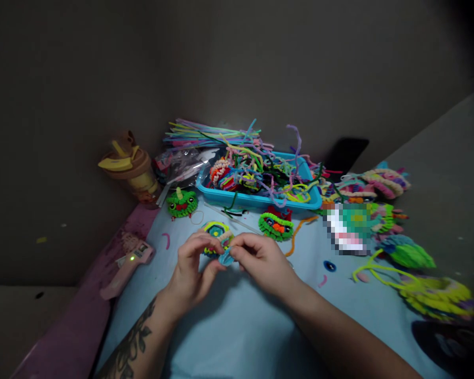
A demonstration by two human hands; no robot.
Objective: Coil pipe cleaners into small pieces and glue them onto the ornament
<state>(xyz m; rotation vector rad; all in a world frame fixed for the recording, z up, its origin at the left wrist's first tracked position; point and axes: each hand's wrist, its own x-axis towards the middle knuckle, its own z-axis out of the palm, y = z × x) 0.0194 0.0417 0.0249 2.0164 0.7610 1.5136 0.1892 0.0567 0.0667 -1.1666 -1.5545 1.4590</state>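
Two hands: both are raised just above the near middle of the tabletop, with fingertips meeting and bare forearms coming in from the bottom edge.
Left hand: the fingers are curled and narrow, with thumb and forefinger pinched on the small blue piece; the forearm is tattooed.
Right hand: the back of the hand faces up and the knuckles are bent, with the fingertips closed on the same blue piece from the other side.
Small blue piece: it is held between the two hands, over the pale blue tabletop cover and in front of the tray.
Round coil: a yellow-green and blue disc just behind the fingertips; whether the fingers touch it cannot be told.
Tray: blue, set behind the hands and heaped with loose pipe cleaners in many colours, some spilling over its rim.
Green figures: a horned one sits at the tray's left corner, and one with an orange beak sits just in front of the tray, near the right hand.
Glue gun: pink, lying at the left edge of the tabletop with a small green light on, well apart from the left hand.
Cup: yellow with a lid, at the back left beside the tray.
Right side: fuzzy yellow-green pieces, a green tuft and a small blue button lie there.
In the way: nothing lies between the hands and the tray except the coil.
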